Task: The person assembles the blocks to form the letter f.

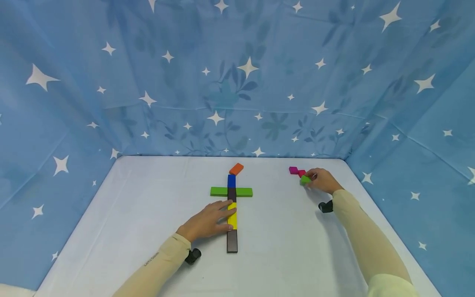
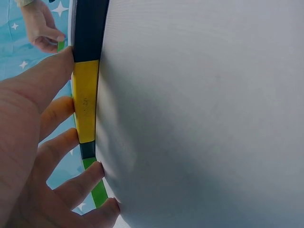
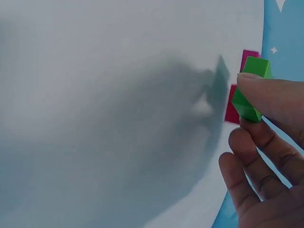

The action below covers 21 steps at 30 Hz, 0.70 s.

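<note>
My left hand (image 1: 208, 220) rests with spread fingers against a row of blocks, its fingertips touching the yellow block (image 1: 232, 222) at the middle. Below it in the row lies a dark brown block (image 1: 232, 241). Above are another dark block (image 1: 231, 194) and a blue block (image 1: 231, 180). Green blocks (image 1: 219, 191) lie crosswise on both sides of the upper dark one. At the right, my right hand (image 1: 322, 180) pinches a small green block (image 3: 256, 66) between thumb and fingers, raised above the table in the right wrist view.
A magenta block (image 1: 293, 170) and a red block (image 1: 302, 173) lie beside the right hand. An orange block (image 1: 236, 168) sits slantwise near the blue end of the row. The white table (image 1: 167, 177) is enclosed by blue star-patterned cloth (image 1: 193, 82).
</note>
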{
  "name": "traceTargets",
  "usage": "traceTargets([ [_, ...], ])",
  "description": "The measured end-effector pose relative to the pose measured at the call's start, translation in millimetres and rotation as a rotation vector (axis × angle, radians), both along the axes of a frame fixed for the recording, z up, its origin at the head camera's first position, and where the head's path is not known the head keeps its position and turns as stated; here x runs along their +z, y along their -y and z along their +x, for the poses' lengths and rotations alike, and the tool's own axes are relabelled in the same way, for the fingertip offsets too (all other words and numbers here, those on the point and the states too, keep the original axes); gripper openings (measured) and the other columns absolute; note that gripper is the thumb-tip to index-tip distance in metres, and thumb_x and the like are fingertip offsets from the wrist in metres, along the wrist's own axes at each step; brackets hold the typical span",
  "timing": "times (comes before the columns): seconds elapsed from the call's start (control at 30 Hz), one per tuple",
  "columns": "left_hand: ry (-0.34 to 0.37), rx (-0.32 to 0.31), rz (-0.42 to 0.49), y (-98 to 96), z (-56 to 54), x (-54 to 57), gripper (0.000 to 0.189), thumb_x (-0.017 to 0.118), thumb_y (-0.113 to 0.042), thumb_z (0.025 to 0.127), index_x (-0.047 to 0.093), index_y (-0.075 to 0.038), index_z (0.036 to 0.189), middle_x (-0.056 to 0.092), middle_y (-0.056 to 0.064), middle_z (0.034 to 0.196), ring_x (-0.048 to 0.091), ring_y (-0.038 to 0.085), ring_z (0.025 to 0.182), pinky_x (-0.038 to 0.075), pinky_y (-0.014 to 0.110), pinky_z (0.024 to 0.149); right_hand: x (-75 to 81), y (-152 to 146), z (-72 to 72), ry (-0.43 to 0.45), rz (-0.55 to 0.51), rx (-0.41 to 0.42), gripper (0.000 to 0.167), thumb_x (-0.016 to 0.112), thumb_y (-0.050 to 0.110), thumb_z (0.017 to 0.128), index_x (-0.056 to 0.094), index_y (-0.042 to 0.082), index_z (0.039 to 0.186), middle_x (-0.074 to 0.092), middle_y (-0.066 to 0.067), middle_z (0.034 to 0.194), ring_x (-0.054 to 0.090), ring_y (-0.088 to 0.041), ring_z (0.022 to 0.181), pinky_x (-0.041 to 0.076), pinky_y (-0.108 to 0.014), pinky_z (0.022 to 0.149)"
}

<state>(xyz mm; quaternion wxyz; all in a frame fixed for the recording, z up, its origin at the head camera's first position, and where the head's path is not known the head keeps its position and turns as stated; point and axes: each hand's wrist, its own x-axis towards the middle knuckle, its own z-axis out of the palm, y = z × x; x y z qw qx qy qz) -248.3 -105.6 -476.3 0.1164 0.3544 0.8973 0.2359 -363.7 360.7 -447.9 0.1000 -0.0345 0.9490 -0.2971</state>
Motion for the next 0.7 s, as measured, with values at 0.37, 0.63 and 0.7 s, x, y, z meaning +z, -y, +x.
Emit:
traceTargets([
  [0.37,0.017,0.017,0.005,-1.1,-0.7,0.7,0.059,0.07,-0.036,0.106,0.056,-0.012,0.158,0.037,0.011,0.171,0.033,0.036,0.156,0.027,0.055,0.127,5.3,32,-30.9,-0.055,-0.059,0.079,0.042,0.078,0.0,0.091,0.067,-0.013,0.129,0.068,-0.024,0.114,0.06,-0.037,0.103,0.053,-0.044,0.088],
  [0.63,0.006,0.029,-0.015,0.2,-1.1,2.7,0.058,0.072,-0.035,0.105,0.058,-0.013,0.157,0.039,0.009,0.17,0.035,0.034,0.155,0.031,0.053,0.126,5.7,71,-49.8,-0.041,-0.091,0.126,0.039,0.079,0.001,0.091,0.07,-0.011,0.127,0.07,-0.023,0.117,0.063,-0.035,0.104,0.055,-0.041,0.086],
  [0.7,0.005,0.023,-0.006,-0.5,-1.0,3.9,0.058,0.072,-0.035,0.105,0.058,-0.012,0.156,0.04,0.01,0.169,0.036,0.034,0.155,0.031,0.053,0.125,5.9,80,-53.3,-0.042,-0.092,0.127,0.038,0.078,0.001,0.092,0.07,-0.01,0.127,0.069,-0.023,0.119,0.064,-0.035,0.105,0.055,-0.042,0.086],
])
